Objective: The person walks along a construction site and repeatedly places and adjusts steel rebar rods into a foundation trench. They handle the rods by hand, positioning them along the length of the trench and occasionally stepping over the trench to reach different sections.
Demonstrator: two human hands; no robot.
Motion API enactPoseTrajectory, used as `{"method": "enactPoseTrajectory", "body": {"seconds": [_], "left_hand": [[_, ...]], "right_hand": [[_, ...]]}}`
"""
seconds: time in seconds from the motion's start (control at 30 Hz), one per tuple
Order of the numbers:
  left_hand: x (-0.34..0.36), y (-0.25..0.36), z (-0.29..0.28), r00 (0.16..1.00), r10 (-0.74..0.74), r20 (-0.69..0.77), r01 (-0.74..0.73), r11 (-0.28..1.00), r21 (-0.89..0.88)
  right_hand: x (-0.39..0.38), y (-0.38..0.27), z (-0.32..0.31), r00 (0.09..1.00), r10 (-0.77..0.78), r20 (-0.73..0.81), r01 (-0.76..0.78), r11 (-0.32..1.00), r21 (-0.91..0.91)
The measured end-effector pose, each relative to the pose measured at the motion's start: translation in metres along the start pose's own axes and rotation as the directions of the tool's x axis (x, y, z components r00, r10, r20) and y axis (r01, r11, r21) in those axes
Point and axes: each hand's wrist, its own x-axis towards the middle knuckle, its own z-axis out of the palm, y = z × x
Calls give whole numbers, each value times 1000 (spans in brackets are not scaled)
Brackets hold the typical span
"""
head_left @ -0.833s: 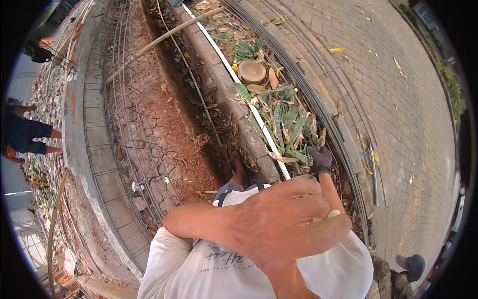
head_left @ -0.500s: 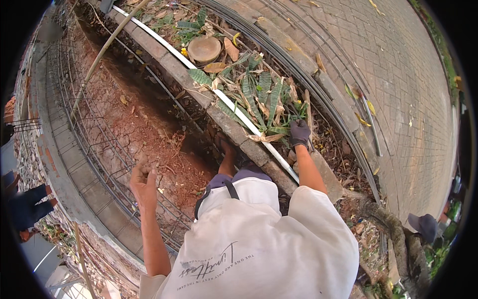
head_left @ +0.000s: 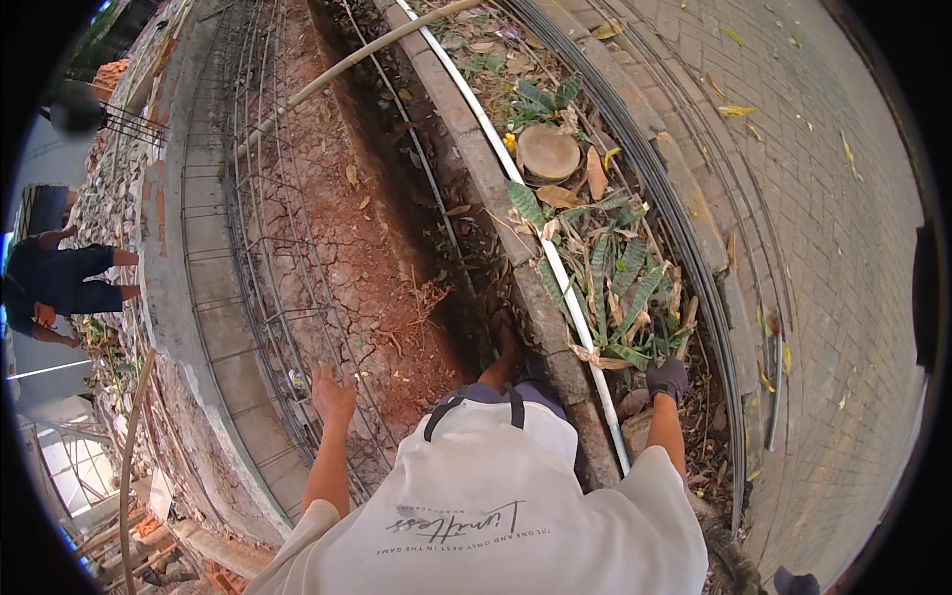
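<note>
My right hand [head_left: 667,379], in a dark glove, is closed at the near end of a planted strip. What it grips, if anything, is hidden. Just beyond it lie green banded leaves [head_left: 620,283] mixed with dry brown ones. A brown stick [head_left: 687,327] rises close to the glove. My left hand [head_left: 332,394] is bare and hangs over the cracked red soil with fingers loosely bent and nothing visible in them. Between my arms, a white pipe [head_left: 567,283] runs along the brick edging of the strip.
Long steel bars [head_left: 709,327] line the strip's right side, beside a paved road [head_left: 823,248]. A rebar cage [head_left: 263,268] and a muddy trench [head_left: 397,198] are at left. A bamboo pole [head_left: 347,69] crosses the trench. Another person [head_left: 69,283] stands far left.
The view has turned, so the scene sits farther right and more upright. My gloved hand remains by the leaves. My left hand stays over the soil, and the person at left shows more fully.
</note>
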Motion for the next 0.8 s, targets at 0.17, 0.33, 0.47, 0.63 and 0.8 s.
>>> {"method": "enactPoseTrajectory", "body": {"seconds": [0.17, 0.33, 0.47, 0.63, 0.8], "left_hand": [[27, 2, -31, 932, -34, -362, 58, 997, 58], [59, -5, -31, 887, -425, -180, 420, 905, -67], [71, -7, -22, 829, -550, 99, 558, 826, -77], [71, -1, -25, 817, -564, 120, 576, 809, -121], [103, 15, -40, 757, -652, 45, 647, 739, -188]], "right_hand": [[-26, 26, -14, 977, -81, 198, -38, 845, 534], [-73, -17, -40, 888, -323, 328, -339, 25, 941], [-90, -118, -79, 855, -484, 186, -207, 9, 978], [-67, -237, -135, 844, -527, 96, -41, 116, 992], [-16, -314, -175, 846, -534, 2, 195, 312, 930]]}}
